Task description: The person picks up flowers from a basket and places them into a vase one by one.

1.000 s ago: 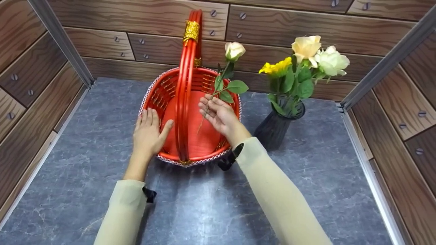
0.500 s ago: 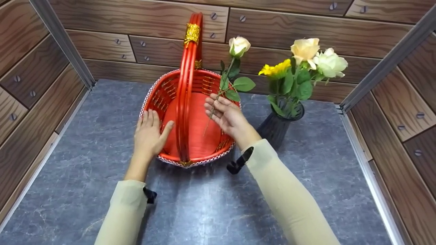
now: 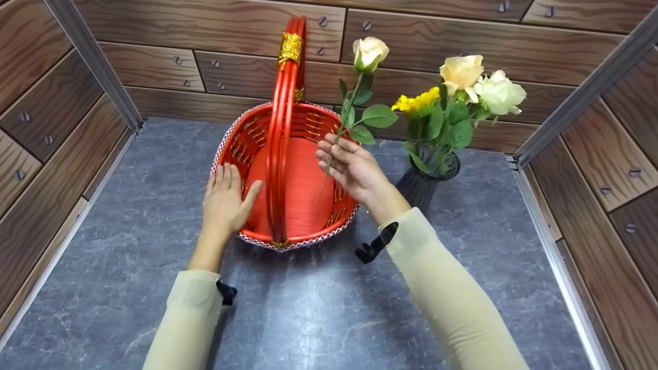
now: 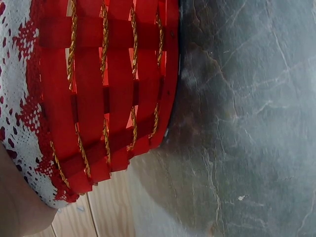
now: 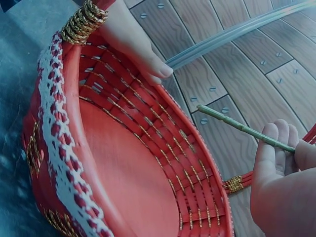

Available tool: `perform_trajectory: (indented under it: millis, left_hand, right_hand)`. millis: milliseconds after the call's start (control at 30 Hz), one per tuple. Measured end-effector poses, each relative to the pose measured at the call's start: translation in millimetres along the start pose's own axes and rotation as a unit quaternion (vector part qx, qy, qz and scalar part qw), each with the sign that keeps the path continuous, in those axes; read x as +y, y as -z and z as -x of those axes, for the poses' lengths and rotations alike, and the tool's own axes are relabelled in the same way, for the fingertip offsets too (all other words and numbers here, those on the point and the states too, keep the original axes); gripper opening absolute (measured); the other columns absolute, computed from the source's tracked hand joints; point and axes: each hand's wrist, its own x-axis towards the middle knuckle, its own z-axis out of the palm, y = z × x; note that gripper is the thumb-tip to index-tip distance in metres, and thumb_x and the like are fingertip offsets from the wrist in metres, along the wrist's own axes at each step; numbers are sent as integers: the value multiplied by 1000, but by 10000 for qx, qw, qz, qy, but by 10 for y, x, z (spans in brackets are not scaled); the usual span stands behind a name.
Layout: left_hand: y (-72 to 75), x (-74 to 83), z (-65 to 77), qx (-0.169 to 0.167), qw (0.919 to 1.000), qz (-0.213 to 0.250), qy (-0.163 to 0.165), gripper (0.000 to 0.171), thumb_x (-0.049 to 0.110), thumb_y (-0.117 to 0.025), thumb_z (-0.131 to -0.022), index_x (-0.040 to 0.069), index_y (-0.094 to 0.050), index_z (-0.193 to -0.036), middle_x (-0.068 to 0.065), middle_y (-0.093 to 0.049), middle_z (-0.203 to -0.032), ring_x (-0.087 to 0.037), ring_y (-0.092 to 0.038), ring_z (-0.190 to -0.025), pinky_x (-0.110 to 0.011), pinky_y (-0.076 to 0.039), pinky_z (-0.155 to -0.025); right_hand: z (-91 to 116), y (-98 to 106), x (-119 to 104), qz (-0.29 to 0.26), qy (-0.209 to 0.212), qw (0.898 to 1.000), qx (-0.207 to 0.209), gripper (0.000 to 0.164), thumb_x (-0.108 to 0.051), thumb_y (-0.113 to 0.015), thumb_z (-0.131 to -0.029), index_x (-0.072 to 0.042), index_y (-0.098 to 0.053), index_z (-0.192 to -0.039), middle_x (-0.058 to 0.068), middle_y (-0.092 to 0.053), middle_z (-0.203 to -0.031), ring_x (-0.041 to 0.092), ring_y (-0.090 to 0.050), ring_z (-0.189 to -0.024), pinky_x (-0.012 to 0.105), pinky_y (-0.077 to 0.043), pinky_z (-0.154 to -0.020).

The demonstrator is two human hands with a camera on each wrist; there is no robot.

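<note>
A red woven basket (image 3: 303, 174) with white lace trim and a tall handle (image 3: 280, 139) bound in gold stands on the dark table. My left hand (image 3: 222, 203) rests on its left rim, fingers straight and thumb spread inward. Over the basket's right side, my right hand (image 3: 360, 172) pinches a cream rose (image 3: 370, 53) by its green stem between thumb and fingers. The bloom points up and away, and the stem's lower end hangs above the basket floor. In the right wrist view, the cut stem (image 5: 242, 128) juts out from the fingertips, apart from the basket.
Right of the basket stands a dark vase (image 3: 429, 180), partly behind the right wrist. It holds a yellow flower (image 3: 417, 103), a peach flower (image 3: 461, 73) and a pale green-white one (image 3: 499, 93). Wood-patterned panels (image 3: 452, 41) enclose the marbled table (image 3: 293, 318).
My right hand has moved right and slightly farther back, carrying the rose toward the basket's right rim. The left hand and basket keep their places.
</note>
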Motion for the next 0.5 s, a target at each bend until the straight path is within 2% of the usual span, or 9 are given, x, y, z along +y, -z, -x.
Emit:
perform_trajectory:
  millis: [367,500]
  left_hand:
    - [21,1,0,-66,10000,-23,-1,92,67,-22,-101,-8,-21,-155,-27,-19,-162,-40,-9,-153,-49,-3,-125]
    - [13,0,-1,-25,10000,-20,-5,91,66,-24,-101,-8,-22,-154,-26,-21,-162,-39,-10,-153,-49,-4,-125]
  right_hand:
    - [181,48,-118,369,212,9990,-118,37,-3,-54,-101,2,-54,-138,10,-74,-109,21,-73,-93,35,-59,-89]
    - [233,60,-137,442,309,9984,-196,37,-3,-53,-102,3,-52,-138,16,-71,-117,21,-72,-95,35,-59,-89]
